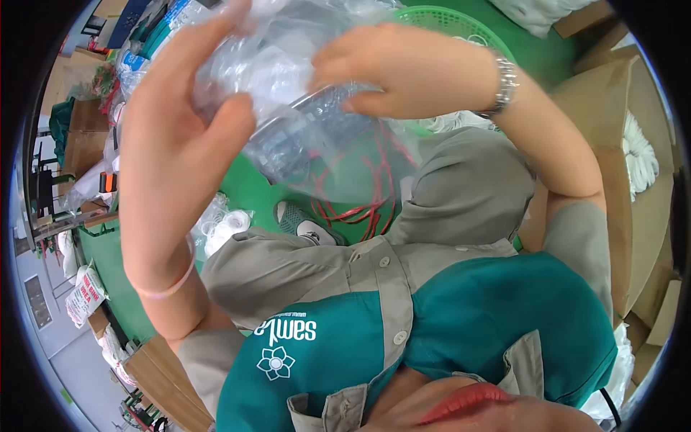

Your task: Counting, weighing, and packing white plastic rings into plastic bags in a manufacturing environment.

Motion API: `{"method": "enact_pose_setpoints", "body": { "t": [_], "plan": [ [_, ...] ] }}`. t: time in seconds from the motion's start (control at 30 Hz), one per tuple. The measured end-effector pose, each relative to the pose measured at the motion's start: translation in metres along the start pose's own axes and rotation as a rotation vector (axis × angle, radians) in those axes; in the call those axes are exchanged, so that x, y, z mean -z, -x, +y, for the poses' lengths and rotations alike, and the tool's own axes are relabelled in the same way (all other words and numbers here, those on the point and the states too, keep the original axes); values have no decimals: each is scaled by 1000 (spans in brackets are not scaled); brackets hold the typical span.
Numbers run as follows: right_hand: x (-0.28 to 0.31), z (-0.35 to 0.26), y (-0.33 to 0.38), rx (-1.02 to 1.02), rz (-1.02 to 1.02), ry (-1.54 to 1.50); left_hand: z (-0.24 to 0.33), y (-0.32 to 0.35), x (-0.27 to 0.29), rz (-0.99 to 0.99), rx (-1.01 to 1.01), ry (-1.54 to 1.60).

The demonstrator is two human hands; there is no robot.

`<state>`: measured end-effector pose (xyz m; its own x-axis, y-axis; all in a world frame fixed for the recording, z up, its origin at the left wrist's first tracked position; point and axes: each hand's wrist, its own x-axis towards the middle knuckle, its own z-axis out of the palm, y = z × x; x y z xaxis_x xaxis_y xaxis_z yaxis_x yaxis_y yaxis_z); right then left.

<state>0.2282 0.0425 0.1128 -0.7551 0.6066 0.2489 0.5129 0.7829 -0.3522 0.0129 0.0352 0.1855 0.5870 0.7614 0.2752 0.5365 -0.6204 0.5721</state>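
Note:
A large clear plastic bag (288, 155) is in front of me at the top of the head view, with crumpled, shiny plastic and something whitish in its upper part. My left hand (173, 122) curves along its left side, thumb and fingers wide apart. From the right, my right hand (389, 68) reaches over the bag with fingers stretched out and the thumb apart from them. Both hands are blurred, and whether the fingertips press on the plastic I cannot tell. Thin red strings (381, 162) show through and below the bag's lower part.
Behind the bag stands a green perforated basket (453, 21) with white coils inside. An open cardboard box (604, 108) holding a white bundle (637, 155) is at my right. White rolls (227, 229) lie on the green floor by my foot. A brown carton (165, 381) stands at lower left.

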Motion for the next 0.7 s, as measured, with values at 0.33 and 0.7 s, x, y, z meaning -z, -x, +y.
{"method": "enact_pose_setpoints", "body": {
  "t": [0.33, 0.7],
  "plan": [
    [-118, 194, 120, -1075, -29, -678, -30, 69, 4, -271, 502, 312],
    [-281, 227, 117, -1129, 101, -203, -88, 48, -40, -232, 579, 200]
  ]
}}
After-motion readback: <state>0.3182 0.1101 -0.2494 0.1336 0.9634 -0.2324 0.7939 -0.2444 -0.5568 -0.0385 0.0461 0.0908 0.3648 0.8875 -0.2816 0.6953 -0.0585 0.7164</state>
